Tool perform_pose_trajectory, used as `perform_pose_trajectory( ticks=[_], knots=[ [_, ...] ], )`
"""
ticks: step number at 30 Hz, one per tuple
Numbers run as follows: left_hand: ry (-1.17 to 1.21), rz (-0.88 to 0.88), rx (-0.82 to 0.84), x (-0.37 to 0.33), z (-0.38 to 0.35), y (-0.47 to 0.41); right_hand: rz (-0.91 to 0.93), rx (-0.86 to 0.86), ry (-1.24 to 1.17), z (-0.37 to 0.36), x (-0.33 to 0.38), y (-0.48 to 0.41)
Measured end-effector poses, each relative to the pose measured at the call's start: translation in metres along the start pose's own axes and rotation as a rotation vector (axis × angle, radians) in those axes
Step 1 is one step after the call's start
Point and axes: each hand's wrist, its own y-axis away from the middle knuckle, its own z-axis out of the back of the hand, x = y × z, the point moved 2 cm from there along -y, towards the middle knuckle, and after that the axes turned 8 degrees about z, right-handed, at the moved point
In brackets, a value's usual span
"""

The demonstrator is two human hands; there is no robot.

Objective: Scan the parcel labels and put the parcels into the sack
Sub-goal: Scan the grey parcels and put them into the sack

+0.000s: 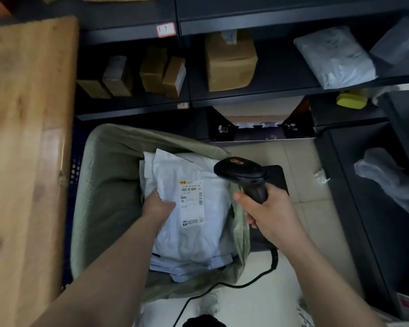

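Over the sack [99, 185], my left hand [157, 206] is gripping a parcel [194, 227] (desk [26, 138] alongside), my right hand [267, 220] clutching the scanner [243, 173].

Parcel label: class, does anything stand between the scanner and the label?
Nothing visible does. The scanner, gripped by the right hand, faces the label with open space between; the left hand holds the parcel beside the label, not over it.

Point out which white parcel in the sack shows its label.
The top parcel, gripped at its left edge by the left hand: its printed label faces up. The parcels beneath it show only plain edges.
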Motion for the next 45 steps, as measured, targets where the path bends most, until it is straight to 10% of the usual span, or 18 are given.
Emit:
perform_pose_trajectory(
  ticks=[19, 45],
  knots=[
    [-0.478, -0.698, -0.528, -0.021, 0.222, 0.190, 0.240, 0.116, 0.035, -0.070, 0.183, 0.105],
    [-0.537, -0.353, -0.816, 0.250, 0.703, 0.126, 0.609, 0.369, 0.140, -0.505, 0.410, 0.281]
  ],
)
